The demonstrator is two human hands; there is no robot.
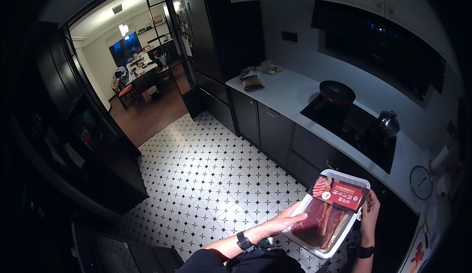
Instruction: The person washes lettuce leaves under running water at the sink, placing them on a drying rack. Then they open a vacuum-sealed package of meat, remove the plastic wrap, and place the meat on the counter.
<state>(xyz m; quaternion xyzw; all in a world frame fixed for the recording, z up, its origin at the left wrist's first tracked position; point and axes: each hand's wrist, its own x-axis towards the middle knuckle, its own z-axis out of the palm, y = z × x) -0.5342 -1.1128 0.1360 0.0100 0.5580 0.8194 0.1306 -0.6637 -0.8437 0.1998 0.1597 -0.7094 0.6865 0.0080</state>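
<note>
A white plastic tray (337, 250) of sliced dark red meat (313, 219) is held up before me, above the tiled floor. Clear film covers the meat, and a red printed sleeve (341, 193) with writing wraps one end. My left hand (285, 219) grips the tray's left edge, thumb over the top. On the opposite side, my right hand (370, 210) holds the edge near the sleeve, its fingers partly hidden behind the pack. Both wrists carry dark bands.
Along the right runs a white counter (284, 92) with a black hob (354, 133), a dark frying pan (337, 93) and a metal pot (389, 123). A glass lid (421, 182) lies nearer me. Beyond the doorway, a person (160, 60) sits at a cluttered table.
</note>
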